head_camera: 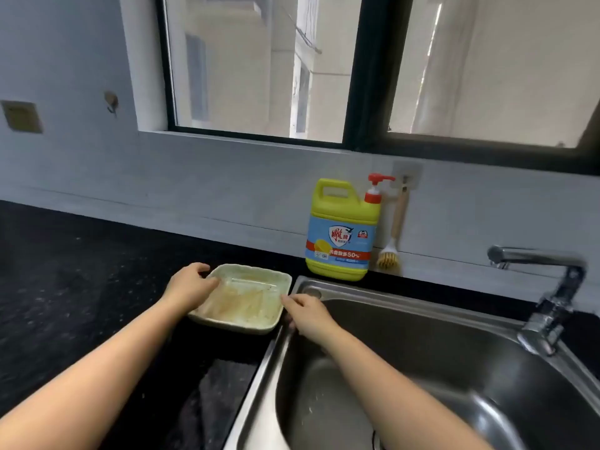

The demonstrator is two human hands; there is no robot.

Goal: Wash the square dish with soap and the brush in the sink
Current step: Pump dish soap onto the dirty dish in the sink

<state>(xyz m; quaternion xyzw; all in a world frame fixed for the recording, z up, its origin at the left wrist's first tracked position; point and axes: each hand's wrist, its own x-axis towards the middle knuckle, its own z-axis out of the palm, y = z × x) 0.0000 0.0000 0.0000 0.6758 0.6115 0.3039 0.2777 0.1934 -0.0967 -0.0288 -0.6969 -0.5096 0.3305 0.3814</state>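
Observation:
A pale green square dish (246, 298) smeared with brown residue sits on the black counter, just left of the steel sink (406, 362). My left hand (191, 285) grips the dish's left rim, thumb inside and fingers around the far corner. My right hand (306, 311) touches the dish's right edge with its fingertips, over the sink's rim. A yellow soap jug (342, 232) with a red pump stands behind the sink against the wall. Beside it a wooden-handled brush (391, 245) with yellow bristles hangs from a wall hook.
A chrome faucet (548, 300) stands at the sink's right side, spout pointing left. The black speckled counter (81, 277) stretches to the left. A tiled wall and a dark-framed window (357, 73) rise behind.

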